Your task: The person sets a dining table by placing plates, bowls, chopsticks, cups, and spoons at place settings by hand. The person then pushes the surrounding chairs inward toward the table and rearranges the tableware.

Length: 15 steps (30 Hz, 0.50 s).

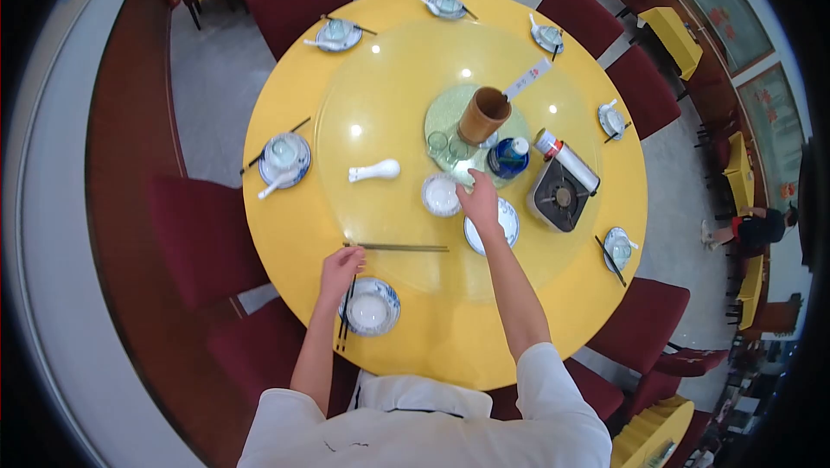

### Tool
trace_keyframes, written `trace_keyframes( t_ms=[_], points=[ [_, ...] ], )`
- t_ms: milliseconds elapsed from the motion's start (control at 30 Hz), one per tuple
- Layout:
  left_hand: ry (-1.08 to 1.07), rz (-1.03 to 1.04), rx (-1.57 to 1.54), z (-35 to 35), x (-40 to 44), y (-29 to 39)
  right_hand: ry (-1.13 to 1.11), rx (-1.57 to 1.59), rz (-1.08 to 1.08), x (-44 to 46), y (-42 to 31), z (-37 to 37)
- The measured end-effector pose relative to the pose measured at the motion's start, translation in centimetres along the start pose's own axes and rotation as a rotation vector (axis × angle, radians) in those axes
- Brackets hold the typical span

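Observation:
My left hand [343, 269] has its fingers curled together at the left ends of a pair of chopsticks [406, 248] lying across the glass turntable [380, 114]. Below it, another pair of dark chopsticks [347, 321] lies beside a blue-patterned plate [394, 311] with a white bowl [370, 312] on it; whether the fingers pinch either pair is hidden. My right hand [481, 202] reaches over the turntable, thumb and forefinger apart near a bright glare. Around it are a small white bowl [441, 196], a white-blue plate [506, 224] partly behind my forearm, and small glasses [438, 143].
A wooden cup [484, 115], a blue container [508, 159] and a portable gas stove [558, 198] with a canister [571, 164] stand on the turntable. A white spoon rest [374, 171] lies left. Place settings ring the yellow table [450, 351]; red chairs [203, 239] surround it. A person [754, 230] stands far right.

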<state>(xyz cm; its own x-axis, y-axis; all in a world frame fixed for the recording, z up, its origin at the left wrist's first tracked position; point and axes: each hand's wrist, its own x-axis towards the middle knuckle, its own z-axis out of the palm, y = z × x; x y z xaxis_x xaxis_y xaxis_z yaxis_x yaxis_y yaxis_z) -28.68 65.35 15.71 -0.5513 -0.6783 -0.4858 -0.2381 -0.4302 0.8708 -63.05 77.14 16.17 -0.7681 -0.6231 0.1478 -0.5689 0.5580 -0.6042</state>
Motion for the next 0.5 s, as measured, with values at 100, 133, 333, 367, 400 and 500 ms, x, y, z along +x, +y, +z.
trace_keyframes(
  t_ms=[100,133,333,367,400,500],
  points=[
    [-0.151,-0.093,-0.12,5.6,2.7,3.2,-0.008,-0.033,0.013,5.0,-0.4,0.0],
    [-0.176,-0.129,-0.156,7.2,3.2,3.9,-0.051,-0.041,0.041,6.3,-1.1,0.0],
    [-0.285,-0.325,-0.46,14.5,5.8,5.1,-0.348,-0.166,0.161,10.0,-0.9,1.1],
    [-0.284,-0.34,-0.509,15.1,6.6,4.4,-0.329,-0.154,0.134,10.2,-0.3,1.4],
    [-0.281,-0.357,-0.559,15.8,6.8,4.5,-0.312,-0.144,0.108,10.1,0.1,1.4],
    [-0.3,-0.387,-0.65,17.5,7.1,4.5,-0.141,0.002,0.046,8.1,1.2,0.5]
  ],
)
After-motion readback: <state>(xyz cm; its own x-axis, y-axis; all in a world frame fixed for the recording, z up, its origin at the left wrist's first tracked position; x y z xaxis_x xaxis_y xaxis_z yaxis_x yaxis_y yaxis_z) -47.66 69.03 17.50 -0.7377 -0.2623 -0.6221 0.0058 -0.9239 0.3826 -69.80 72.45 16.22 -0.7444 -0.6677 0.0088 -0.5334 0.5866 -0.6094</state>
